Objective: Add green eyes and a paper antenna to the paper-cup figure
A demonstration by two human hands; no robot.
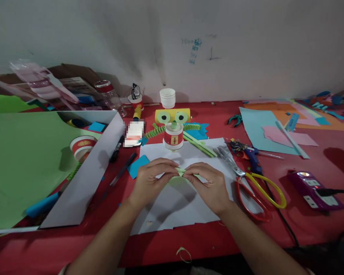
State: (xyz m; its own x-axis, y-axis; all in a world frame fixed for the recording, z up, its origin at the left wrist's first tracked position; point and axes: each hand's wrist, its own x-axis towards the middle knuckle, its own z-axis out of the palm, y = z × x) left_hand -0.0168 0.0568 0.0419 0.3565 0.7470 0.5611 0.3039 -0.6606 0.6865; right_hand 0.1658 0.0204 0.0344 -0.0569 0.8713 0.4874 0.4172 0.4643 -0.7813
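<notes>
Both my hands meet over a white sheet on the red table. My left hand and my right hand pinch a small folded light-green paper strip between their fingertips. Just beyond them stands a paper-cup figure with accordion-folded green arms and a yellow head with two green eyes.
Red-and-yellow scissors and a blue glue gun lie to the right, with a purple power strip farther right. A large green sheet and grey card fill the left. Stacked white cups stand by the wall.
</notes>
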